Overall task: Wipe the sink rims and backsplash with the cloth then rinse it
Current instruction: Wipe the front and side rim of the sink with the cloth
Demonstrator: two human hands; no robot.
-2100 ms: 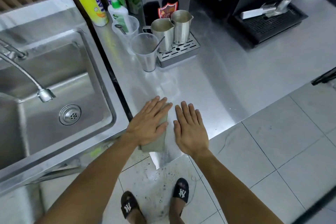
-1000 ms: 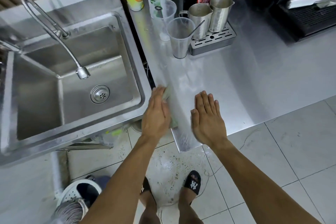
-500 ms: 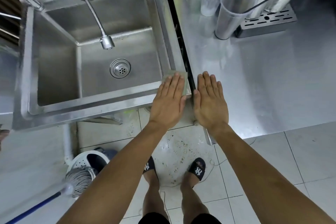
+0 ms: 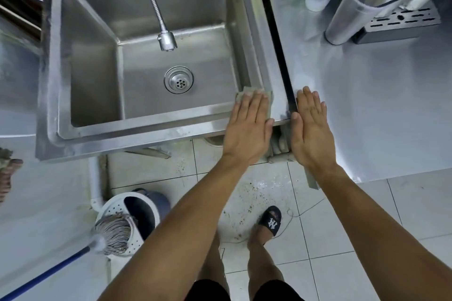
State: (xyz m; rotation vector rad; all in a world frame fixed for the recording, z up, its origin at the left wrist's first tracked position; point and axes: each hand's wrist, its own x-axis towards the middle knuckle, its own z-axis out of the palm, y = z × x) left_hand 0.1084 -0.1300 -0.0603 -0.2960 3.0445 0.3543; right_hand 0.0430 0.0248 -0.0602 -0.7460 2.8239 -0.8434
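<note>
The cloth (image 4: pixel 247 94) is pinned flat under the left hand (image 4: pixel 249 124), whose fingers are held straight and together; nothing is clamped, it is pressed by the palm onto the near right corner of the sink rim (image 4: pixel 146 129). A strip of cloth shows beyond the fingertips and along the right edge of the hand. The right hand (image 4: pixel 311 129) is laid flat and empty, fingers together, on the near left edge of the steel counter (image 4: pixel 379 105), just across the dark gap from the sink.

Because the cloth is only pressed and not gripped, it could be left behind or bunched if the hand is slid quickly, and its far corner, which overhangs the basin, could be dragged into the bowl. The rim is narrow and smooth, so a slip of the palm toward the basin or off the near edge is judged possible.

The sink is of brushed steel, with a drain (image 4: pixel 179 79) at the centre and a flexible faucet (image 4: pixel 166 41) hung over it. Plastic cups (image 4: pixel 359 5) are stood on the far part of the counter. A mop bucket (image 4: pixel 127 220) is seen on the tiled floor (image 4: pixel 342 239) below, which looks speckled with dirt.
</note>
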